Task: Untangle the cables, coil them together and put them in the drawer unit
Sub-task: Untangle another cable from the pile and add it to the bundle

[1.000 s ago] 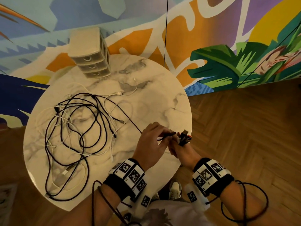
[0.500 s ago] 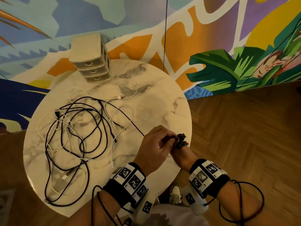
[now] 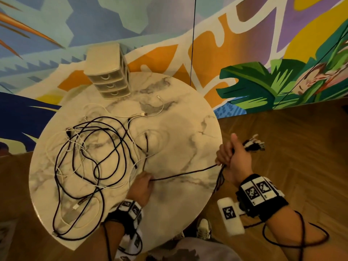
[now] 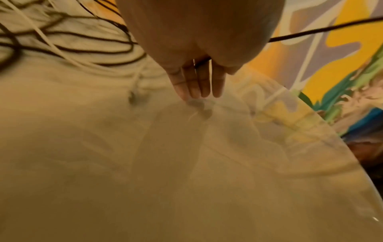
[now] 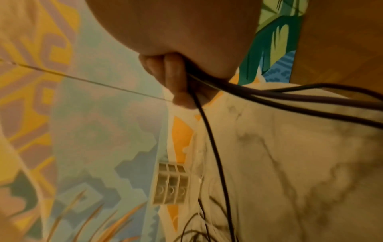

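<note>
A tangle of black and white cables [image 3: 90,162] lies on the left half of the round marble table [image 3: 188,129]. The beige three-drawer unit [image 3: 108,78] stands at the far edge, drawers closed; the right wrist view shows the drawer unit [image 5: 170,185] too. My right hand [image 3: 226,157], just past the table's right edge, grips a bundle of cable ends [image 3: 254,145] with plugs sticking out; the cables [image 5: 269,95] trail from its fist. One black cable [image 3: 184,173] runs taut to my left hand [image 3: 148,179], whose fingers [image 4: 196,81] curl round it near the tangle.
A painted mural wall [image 3: 244,44] stands right behind the table. Wooden floor [image 3: 291,138] lies to the right. My shoes [image 3: 204,228] show below the near edge. Black leads [image 3: 301,240] from the wrist bands loop round my forearms.
The hands were together at the near right edge. Now the left hand has slid left along the black cable onto the table, the right has drawn away right, and the cable is stretched.
</note>
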Tool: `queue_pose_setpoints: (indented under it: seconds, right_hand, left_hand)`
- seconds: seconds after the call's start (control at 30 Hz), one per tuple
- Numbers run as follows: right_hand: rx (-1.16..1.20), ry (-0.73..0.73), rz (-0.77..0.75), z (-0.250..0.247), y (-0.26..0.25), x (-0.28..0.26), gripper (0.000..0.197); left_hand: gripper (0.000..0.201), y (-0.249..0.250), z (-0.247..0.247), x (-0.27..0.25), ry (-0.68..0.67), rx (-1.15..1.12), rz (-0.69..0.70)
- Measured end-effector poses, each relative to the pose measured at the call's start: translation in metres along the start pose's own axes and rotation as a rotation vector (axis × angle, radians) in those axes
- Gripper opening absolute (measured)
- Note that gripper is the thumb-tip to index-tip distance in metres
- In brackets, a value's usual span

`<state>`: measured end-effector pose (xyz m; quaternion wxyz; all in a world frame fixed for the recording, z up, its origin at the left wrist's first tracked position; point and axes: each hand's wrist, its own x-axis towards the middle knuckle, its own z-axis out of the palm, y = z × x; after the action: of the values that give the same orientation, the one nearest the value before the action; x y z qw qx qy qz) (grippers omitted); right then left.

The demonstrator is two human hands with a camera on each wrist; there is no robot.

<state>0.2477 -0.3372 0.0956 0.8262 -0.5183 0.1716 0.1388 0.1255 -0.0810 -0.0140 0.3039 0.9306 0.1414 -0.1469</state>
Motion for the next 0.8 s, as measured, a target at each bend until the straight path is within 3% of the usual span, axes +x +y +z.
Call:
queue_pose_setpoints:
  seconds: [0.13,0.23,0.37,0.47,0.57,0.63,0.7,0.8]
  right_hand:
    - [0.105,0.208,-0.195,-0.003,-0.011,0.010,0.054]
    - [0.106,0.258,-0.325,0.002,-0.020,0.009,0.052]
    - [0.081,0.285,-0.440,0.002,-0.033,0.013,0.052]
    - [0.055,0.333,-0.456,0.001,-0.036,0.014,0.052]
    - [0.023,0.372,-0.440,-0.002,-0.037,0.012,0.051]
    - [0.001,0.381,-0.426,-0.006,-0.035,0.012,0.050]
    - [-0.014,0.393,-0.414,-0.010,-0.030,0.011,0.050]
    - [-0.032,0.386,-0.400,-0.015,-0.031,0.009,0.050]
  left_hand:
    - [0.022,-0.007,-0.022,0.010,0.067,0.079,0.017]
    - [0.021,-0.014,-0.020,0.009,0.025,0.182,0.056]
    - [0.023,-0.012,-0.024,0.009,0.056,0.161,-0.005]
    - [0.035,0.015,-0.032,0.009,0.079,0.043,-0.001]
    - [0.030,0.054,-0.035,-0.002,0.132,-0.297,0.061]
    - [0.043,0.077,-0.029,-0.011,-0.023,-0.589,-0.035]
    - [0.054,0.091,-0.016,-0.017,-0.307,-0.790,-0.155]
    - [0.052,0.101,0.012,-0.024,-0.700,-0.844,-0.222]
